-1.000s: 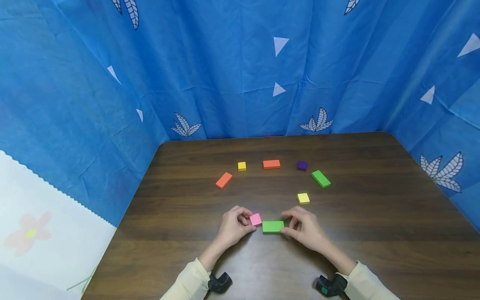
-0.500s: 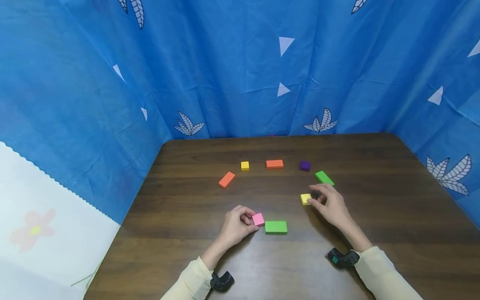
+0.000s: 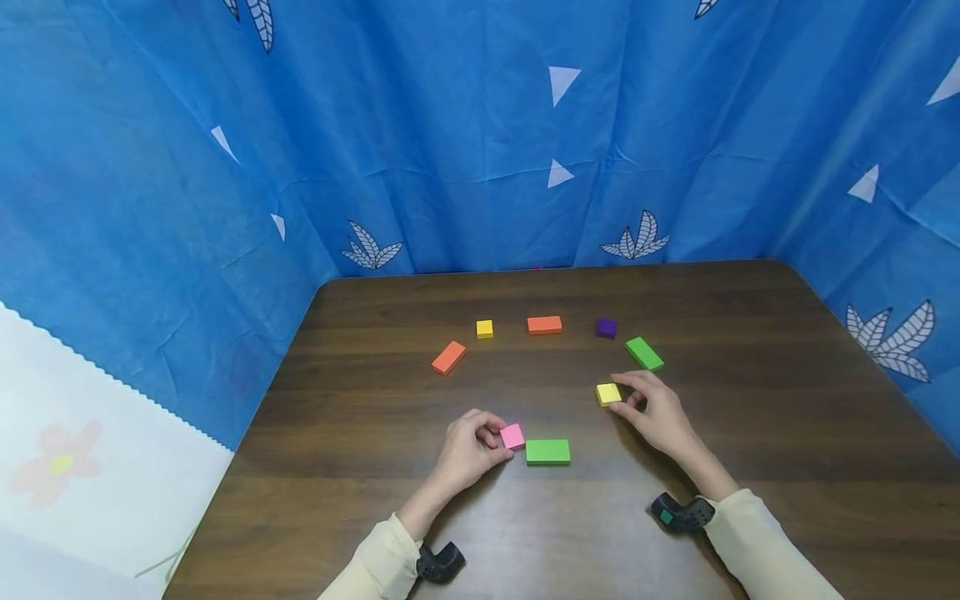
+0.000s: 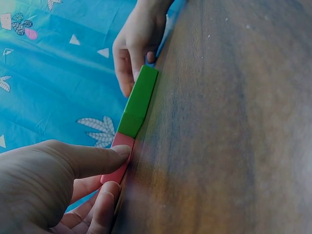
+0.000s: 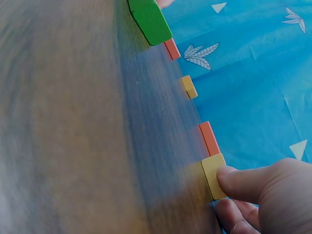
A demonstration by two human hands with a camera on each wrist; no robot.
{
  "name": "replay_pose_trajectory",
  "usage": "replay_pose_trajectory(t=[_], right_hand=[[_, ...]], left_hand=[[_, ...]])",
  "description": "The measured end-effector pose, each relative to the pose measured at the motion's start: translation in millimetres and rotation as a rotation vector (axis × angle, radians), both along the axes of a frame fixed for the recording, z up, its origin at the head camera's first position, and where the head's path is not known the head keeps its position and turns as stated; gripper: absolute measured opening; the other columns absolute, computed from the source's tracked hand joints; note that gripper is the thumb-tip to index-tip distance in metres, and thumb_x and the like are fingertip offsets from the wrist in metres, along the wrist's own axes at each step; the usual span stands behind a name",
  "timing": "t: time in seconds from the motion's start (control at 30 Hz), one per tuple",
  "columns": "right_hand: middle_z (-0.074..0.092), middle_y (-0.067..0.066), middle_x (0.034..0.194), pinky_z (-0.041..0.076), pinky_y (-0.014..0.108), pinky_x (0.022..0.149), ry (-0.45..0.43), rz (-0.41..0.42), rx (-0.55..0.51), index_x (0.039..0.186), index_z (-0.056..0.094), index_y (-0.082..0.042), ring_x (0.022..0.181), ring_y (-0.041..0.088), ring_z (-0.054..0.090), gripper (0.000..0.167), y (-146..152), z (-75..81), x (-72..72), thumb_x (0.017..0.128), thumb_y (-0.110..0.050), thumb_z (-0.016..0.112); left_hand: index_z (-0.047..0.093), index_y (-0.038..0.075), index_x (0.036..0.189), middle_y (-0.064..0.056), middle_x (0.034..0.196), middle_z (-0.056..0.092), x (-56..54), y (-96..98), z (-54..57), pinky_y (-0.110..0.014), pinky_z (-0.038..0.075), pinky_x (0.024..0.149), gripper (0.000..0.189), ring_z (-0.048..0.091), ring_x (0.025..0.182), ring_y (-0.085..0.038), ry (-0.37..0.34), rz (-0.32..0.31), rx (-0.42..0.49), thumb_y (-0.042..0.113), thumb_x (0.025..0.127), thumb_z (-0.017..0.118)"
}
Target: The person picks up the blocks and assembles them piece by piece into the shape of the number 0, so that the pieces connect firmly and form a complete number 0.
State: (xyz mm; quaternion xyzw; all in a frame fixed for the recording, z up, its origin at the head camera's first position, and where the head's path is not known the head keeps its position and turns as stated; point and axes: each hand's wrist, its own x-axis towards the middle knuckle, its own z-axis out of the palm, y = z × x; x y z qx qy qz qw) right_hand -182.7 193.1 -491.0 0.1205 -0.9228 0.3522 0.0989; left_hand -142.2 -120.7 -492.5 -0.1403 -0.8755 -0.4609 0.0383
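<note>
Thumb and fingers of my left hand [image 3: 467,454] pinch a small pink square block [image 3: 512,437] on the table; the left wrist view shows the thumb on the pink block [image 4: 119,148]. Right beside it lies a longer green block [image 3: 547,452], untouched by either hand. Farther right, my right hand [image 3: 654,410] holds a yellow square block [image 3: 608,395] between thumb and fingers. The right wrist view shows the thumb against the yellow block [image 5: 213,175], its other fingers partly hidden behind. Another green block [image 3: 644,353] lies tilted just beyond that hand.
Across the far part of the dark wooden table [image 3: 360,517] lie a slanted orange block [image 3: 448,357], a small yellow block [image 3: 484,329], another orange block [image 3: 544,325] and a purple block [image 3: 607,328]. A blue curtain [image 3: 450,133] hangs behind the table's back edge.
My right hand has let go of the green block and moved right and away to the yellow block, which it now pinches. The left hand stays on the pink block.
</note>
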Motion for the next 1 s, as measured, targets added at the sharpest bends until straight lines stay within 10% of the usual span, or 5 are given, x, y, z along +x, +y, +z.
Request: replay_pose_trajectory(t=[1.0], right_hand=[[0.066, 0.002, 0.077, 0.046, 0.022, 0.051, -0.115, -0.027, -0.076, 0.100, 0.067, -0.003, 0.060, 0.005, 0.058, 0.027, -8.3, 8.5, 22.6, 0.078, -0.008, 0.081]], left_hand=[[0.071, 0.006, 0.090, -0.001, 0.076, 0.059, 0.7, -0.1, -0.7, -0.018, 0.046, 0.062, 0.029, 0.056, 0.064, -0.004, 0.006, -0.001, 0.000, 0.006, 0.067, 0.088]])
